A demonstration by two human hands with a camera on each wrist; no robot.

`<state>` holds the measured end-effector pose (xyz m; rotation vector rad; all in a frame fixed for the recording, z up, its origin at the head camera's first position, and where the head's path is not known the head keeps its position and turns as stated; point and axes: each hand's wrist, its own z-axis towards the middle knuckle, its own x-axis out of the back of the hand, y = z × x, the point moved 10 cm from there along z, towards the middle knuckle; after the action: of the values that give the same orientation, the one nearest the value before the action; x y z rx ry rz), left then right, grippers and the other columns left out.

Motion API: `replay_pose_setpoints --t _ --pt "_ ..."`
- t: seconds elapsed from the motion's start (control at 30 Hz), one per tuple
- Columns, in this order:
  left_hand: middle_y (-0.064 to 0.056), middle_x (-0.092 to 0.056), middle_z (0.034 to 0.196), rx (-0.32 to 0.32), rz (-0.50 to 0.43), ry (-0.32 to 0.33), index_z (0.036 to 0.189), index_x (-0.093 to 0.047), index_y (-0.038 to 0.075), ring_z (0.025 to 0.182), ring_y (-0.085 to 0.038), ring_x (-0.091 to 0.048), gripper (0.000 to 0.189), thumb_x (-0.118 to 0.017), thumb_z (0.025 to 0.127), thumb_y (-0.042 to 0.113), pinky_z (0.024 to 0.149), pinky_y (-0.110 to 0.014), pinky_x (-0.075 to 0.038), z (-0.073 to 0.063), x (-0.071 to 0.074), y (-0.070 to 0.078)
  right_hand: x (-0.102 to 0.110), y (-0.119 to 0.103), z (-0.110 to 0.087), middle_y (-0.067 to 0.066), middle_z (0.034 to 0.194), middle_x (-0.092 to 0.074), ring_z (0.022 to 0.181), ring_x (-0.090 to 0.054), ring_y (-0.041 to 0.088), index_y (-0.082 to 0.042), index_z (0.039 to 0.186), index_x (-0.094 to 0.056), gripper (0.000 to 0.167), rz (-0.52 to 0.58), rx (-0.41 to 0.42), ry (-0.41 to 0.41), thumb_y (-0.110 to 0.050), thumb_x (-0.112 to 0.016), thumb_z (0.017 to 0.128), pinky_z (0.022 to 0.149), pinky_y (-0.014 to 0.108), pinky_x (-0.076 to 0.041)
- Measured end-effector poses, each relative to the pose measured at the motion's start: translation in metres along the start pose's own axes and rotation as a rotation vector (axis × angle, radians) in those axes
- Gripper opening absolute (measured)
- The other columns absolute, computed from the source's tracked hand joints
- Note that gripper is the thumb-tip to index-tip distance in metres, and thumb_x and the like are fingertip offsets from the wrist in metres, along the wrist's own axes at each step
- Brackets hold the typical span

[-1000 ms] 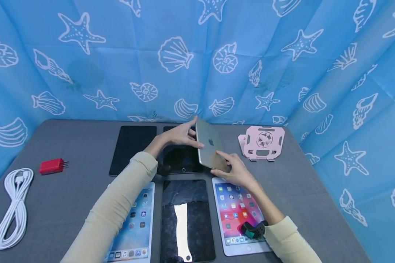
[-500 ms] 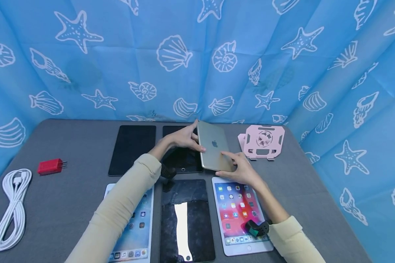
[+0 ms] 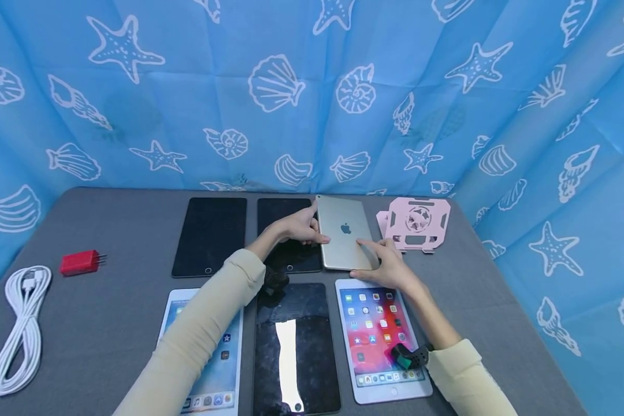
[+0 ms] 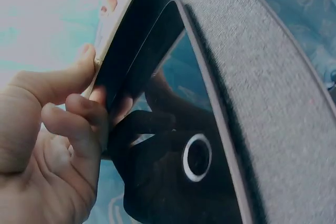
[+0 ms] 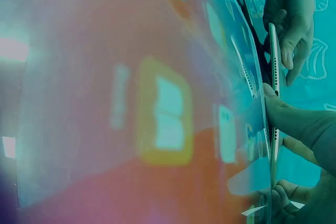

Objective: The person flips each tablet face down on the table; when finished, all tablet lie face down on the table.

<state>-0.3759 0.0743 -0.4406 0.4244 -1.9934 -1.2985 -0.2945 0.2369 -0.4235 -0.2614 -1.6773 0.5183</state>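
Observation:
A gold tablet (image 3: 345,248) lies back side up, almost flat, at the rear of the table, its apple logo showing. My left hand (image 3: 300,226) pinches its left long edge, thumb on the back; the left wrist view shows curled fingers (image 4: 73,114) at the edge. With thumb and fingers, my right hand (image 3: 387,268) grips its near right corner; the tablet's thin edge (image 5: 274,66) appears in the right wrist view. Left of it lies a black tablet (image 3: 304,263), partly under my left hand. In front, a white tablet (image 3: 374,335) with a lit screen lies below my right wrist.
Another black tablet (image 3: 210,231) lies at back left. In front are a lit white tablet (image 3: 226,375), partly behind my left sleeve, and a dark tablet (image 3: 317,358). A pink stand (image 3: 395,237) is at right; a red charger (image 3: 80,263) and white cable (image 3: 26,341) at left.
The gold tablet has tipped down from a steep tilt to nearly flat, shifting slightly right. Both hands have moved right and down with it, keeping their hold.

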Motion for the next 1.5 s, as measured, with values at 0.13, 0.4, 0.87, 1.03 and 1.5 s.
replay_pose_setpoints --t 0.13,0.4,0.87,1.03,1.5 --pt "-0.001 -0.06 0.072 0.034 0.066 0.026 0.162 0.019 0.007 0.057 -0.012 -0.05 0.115 -0.074 0.095 0.025 0.056 -0.025 -0.042 0.002 -0.001 0.0 0.0 0.005 0.001 0.025 0.124 -0.046 0.107 -0.043 0.034 -0.01 0.15 -0.051 0.08 -0.008 -0.024 -0.015 -0.032 -0.087 0.082 0.082 0.043 -0.043" --pt "0.002 -0.059 0.069 0.098 0.197 0.086 0.163 0.009 0.0 0.056 -0.011 -0.05 0.117 -0.078 0.091 0.033 0.056 -0.024 -0.038 0.005 -0.002 0.001 0.002 0.008 0.001 0.026 0.124 -0.046 0.107 -0.043 0.034 -0.01 0.15 -0.052 0.08 -0.002 -0.024 -0.019 -0.033 -0.087 0.082 0.08 0.042 -0.041" --pt "-0.016 -0.065 0.119 0.177 0.393 0.208 0.164 -0.005 0.002 0.117 -0.028 -0.06 0.132 -0.088 0.075 0.053 0.107 -0.042 -0.048 0.003 0.002 0.007 0.006 0.01 0.0 0.022 0.115 -0.044 0.098 -0.04 0.029 -0.011 0.149 -0.053 0.081 -0.015 -0.038 -0.034 -0.032 -0.088 0.08 0.073 0.035 -0.035" --pt "-0.019 -0.052 0.149 0.214 0.382 0.226 0.166 -0.01 0.009 0.142 -0.035 -0.048 0.13 -0.089 0.073 0.053 0.117 -0.048 -0.041 0.003 0.005 0.005 0.006 0.012 0.0 0.023 0.116 -0.042 0.099 -0.04 0.03 -0.009 0.149 -0.053 0.078 0.029 -0.04 -0.047 -0.028 -0.087 0.082 0.074 0.034 -0.035" --pt "-0.018 -0.044 0.159 0.2 0.389 0.24 0.164 -0.02 0.009 0.143 -0.037 -0.047 0.122 -0.092 0.072 0.047 0.117 -0.052 -0.04 0.006 0.0 0.009 0.004 0.02 0.0 0.028 0.125 -0.043 0.107 -0.046 0.036 -0.011 0.152 -0.05 0.078 0.04 -0.076 -0.083 -0.03 -0.084 0.085 0.078 0.038 -0.044"
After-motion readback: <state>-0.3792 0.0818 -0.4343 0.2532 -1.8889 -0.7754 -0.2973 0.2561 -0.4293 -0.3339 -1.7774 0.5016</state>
